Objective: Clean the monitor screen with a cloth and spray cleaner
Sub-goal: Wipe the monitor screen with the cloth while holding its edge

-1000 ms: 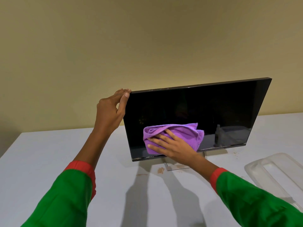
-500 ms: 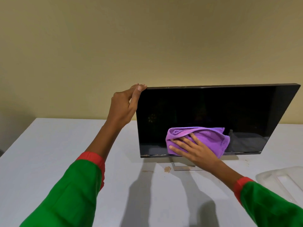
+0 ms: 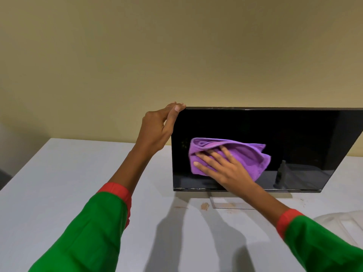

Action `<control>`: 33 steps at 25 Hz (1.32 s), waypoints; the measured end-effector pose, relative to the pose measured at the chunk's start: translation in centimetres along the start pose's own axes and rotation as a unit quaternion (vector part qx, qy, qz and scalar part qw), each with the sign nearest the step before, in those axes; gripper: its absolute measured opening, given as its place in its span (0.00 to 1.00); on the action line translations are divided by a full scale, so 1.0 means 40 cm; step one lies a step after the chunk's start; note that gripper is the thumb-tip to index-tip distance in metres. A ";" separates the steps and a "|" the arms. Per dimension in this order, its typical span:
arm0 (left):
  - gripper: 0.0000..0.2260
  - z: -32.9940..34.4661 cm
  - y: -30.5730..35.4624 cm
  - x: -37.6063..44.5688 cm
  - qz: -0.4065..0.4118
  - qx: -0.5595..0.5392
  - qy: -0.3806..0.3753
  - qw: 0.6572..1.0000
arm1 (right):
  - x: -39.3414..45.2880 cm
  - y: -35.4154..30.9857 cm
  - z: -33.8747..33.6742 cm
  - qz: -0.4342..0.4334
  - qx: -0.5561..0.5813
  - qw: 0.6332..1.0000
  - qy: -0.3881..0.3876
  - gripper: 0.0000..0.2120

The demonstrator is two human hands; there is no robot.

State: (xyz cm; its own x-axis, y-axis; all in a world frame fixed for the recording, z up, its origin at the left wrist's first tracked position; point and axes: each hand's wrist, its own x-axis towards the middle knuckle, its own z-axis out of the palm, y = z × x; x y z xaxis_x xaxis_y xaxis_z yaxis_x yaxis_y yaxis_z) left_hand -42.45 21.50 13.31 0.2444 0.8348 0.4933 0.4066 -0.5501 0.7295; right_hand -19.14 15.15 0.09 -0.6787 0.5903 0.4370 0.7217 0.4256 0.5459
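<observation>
Left hand fingers clamp monitor corner — right hand fingers spread flat, pressing cloth on screen.

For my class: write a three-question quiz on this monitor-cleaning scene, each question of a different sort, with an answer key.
1. True or false: the left hand grips the monitor at its top left corner.
2. Multiple choice: the purple cloth is pressed on the screen's A) top right part, B) lower left part, C) back.
3. Fill in: the right hand lies flat on the ____.

Key: 1 true; 2 B; 3 cloth.
</observation>
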 end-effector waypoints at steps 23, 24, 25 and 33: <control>0.16 -0.017 0.006 -0.001 -0.016 0.035 -0.041 0.998 | -0.044 0.009 -0.017 0.065 -0.013 0.998 -0.002 0.30; 0.16 -0.018 0.006 -0.002 -0.015 0.039 -0.041 0.998 | -0.056 -0.019 -0.004 0.028 -0.012 0.999 -0.029 0.31; 0.16 -0.018 0.008 -0.003 -0.013 0.047 -0.040 0.998 | -0.057 -0.044 0.006 -0.006 -0.014 0.998 -0.055 0.33; 0.22 -0.015 0.026 -0.001 -0.032 0.064 -0.043 0.997 | 0.186 -0.024 -0.029 0.039 0.042 0.995 0.083 0.17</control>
State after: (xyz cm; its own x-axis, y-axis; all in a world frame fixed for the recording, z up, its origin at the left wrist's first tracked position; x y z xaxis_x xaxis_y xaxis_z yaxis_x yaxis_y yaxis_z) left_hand -42.54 20.87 14.34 0.2876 0.8695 0.4015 0.5313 -0.4936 0.6885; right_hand -25.05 18.33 3.65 -0.6289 0.5054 0.5908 0.7766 0.4436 0.4473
